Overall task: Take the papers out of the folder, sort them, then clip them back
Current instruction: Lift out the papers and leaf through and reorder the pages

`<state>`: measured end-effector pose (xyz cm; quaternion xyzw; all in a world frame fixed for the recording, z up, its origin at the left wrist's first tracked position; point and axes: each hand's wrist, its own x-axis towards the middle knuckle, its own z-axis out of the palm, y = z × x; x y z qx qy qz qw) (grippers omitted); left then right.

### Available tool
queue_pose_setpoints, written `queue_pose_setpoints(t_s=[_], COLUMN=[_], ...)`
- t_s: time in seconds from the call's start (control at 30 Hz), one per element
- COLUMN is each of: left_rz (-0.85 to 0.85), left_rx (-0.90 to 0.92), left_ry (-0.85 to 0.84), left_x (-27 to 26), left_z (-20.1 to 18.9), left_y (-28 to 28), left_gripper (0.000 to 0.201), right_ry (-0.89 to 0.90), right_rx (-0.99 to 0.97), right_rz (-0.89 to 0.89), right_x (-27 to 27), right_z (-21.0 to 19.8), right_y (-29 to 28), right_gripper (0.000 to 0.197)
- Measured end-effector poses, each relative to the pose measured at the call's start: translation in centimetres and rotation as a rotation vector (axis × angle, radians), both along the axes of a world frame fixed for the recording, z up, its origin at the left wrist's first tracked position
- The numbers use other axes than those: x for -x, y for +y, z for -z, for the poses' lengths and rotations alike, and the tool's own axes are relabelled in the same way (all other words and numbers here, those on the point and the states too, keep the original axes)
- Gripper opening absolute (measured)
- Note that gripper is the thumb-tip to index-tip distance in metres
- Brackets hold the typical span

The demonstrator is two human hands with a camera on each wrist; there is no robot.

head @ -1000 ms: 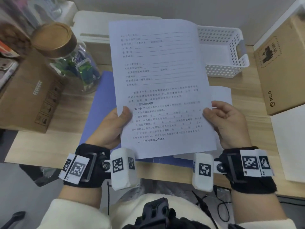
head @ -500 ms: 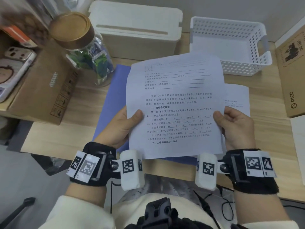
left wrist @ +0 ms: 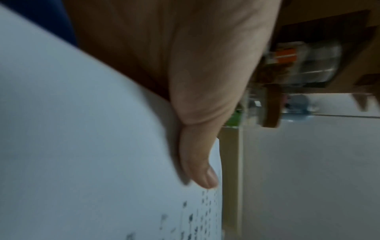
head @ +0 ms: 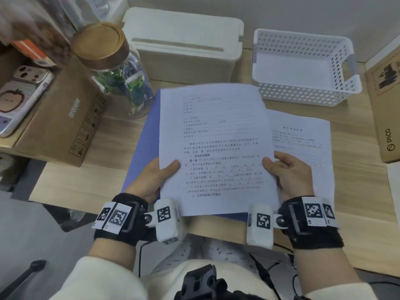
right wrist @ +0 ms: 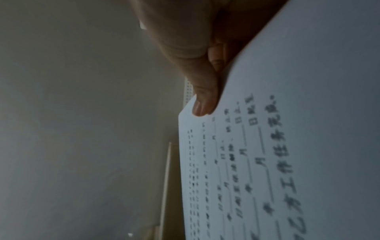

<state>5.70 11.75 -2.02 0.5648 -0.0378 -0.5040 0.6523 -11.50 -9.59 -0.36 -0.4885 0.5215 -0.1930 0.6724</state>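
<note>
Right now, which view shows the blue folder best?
The head view: the blue folder lies flat on the desk under the held sheet. The left wrist view catches only a dark blue corner; the right wrist view shows none.

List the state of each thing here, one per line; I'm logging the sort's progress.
held sheet: lifted, pinched at both side edges
left hand: grips the sheet's left edge
right hand: grips its right edge
second sheet: flat on desk
blue folder: flat under the papers
white basket: upright
jar: upright, lid on
</note>
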Motion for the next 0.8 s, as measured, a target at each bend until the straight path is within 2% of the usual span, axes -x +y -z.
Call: queue_pose_setpoints(t_s=[0.07,0.1,0.17,0.2,0.27,0.37,0.53,0.67,0.8], left_rz=[-0.014,-0.029,-0.050,-0.061,-0.092,-0.124,-0.096,-0.021,0.072], left_rx=[-0.087,-0.132,-0.219,-0.257,-0.307,-0.356,-0.291,-0.259,-0.285], left_ry=[0.063,0.071,0.053,0.037,0.013,-0.050,-0.114,-0.127,-0.166], left_x=[0.7,1.1,1.3,1.2,1.3,0.9,-0.5,-2.1,-3.8], left_z=[1.4,1.8,2.1,2.2,2.5,2.3,1.9,1.7,2.1], left_y=[0.2,0.2,0.2,0.3,0.0,0.0,1.3,2.1,2.1], left_gripper=[0.089,0.079,0.046,0.038,0.037,0.035,0.021,0.045,0.035], right_ry=[0.080,0.124,0.227,0.266,0.311,0.295,0.185,0.164,0.188], right_rx=[0.004,0.021,0.088,0.116,0.106,-0.006,-0.119,-0.125,-0.034], right_rz=[-0.079,-0.113,-0.145,-0.142,-0.163,-0.177,-0.201,-0.153,-0.167], right_x=[-0.1,-0.1,-0.2,-0.2,-0.3,-0.4,-0.6,-1.1,-1.4], right_z=[1.5,2.3,3.3,3.6,4.1,4.1,3.0,3.2,3.5], right_y=[-0.1,-0.1,0.1,0.1,-0.1,-0.1,0.1,0.7,2.1], right_gripper=[0.022,0.022,0.022,0.023,0.024,0.022,0.015,0.020,0.022])
